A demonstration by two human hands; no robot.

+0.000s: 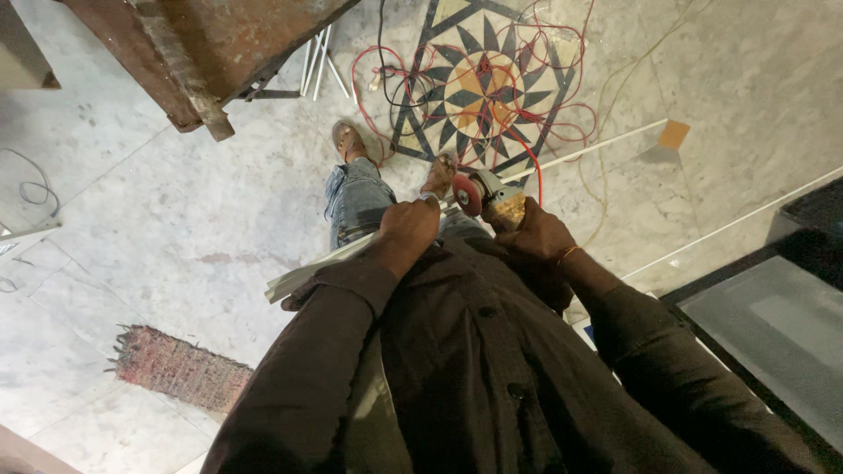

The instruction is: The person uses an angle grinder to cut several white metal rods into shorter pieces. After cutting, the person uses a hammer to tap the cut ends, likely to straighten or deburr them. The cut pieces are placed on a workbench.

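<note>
— While the long white strip [351,254] is looked down on from above, how is it kept steady?

— It is clamped in the left hand [406,230], fingers closed round it near its cut end, so that the rest is left trailing back past the left sleeve. It is held level at waist height, apparently so the end can be met by the tool.

— And what is gripped on the other side?

— An angle grinder [488,198] is held fast in the right hand [537,235], just beside the left, with its red disc [467,194] turned toward the strip's end (whether the two are touching cannot be told).

— What is seen beyond the hands?

— A tangle of red cable [527,79] is spread over a star-patterned floor inlay [479,88], and a second white strip [597,151] is laid on the marble floor [193,211] past the right hand. A rusty steel beam [189,53] is seen far beyond the left hand, and a bristly mat [176,367] lies below it.
</note>
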